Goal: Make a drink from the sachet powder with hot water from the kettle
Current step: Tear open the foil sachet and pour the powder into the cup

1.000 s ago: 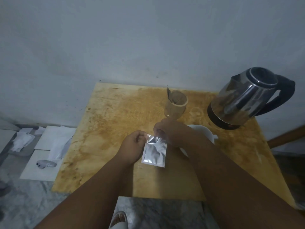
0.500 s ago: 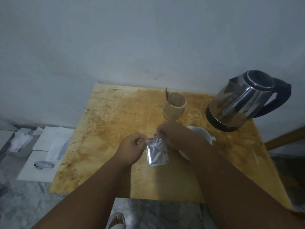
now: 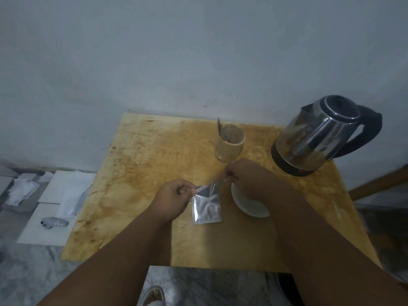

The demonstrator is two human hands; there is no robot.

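Observation:
A silver foil sachet hangs over the middle of the stained wooden table. My left hand pinches its top left corner. My right hand pinches a thin strip torn from the sachet's top edge, stretched up to the right. Under my right wrist sits a white cup, partly hidden. A steel kettle with a black handle stands at the table's back right. Behind my hands stands a tan cup holding a spoon handle.
The table backs against a grey wall. On the marble floor to the left lie white tiles, papers and a small grey object. A wooden piece juts in at the right. A sandalled foot shows below the table edge.
My hands have pulled apart. The sachet's top edge has torn open, with the strip drawn up and right by my right hand. The sachet now hangs from my left hand.

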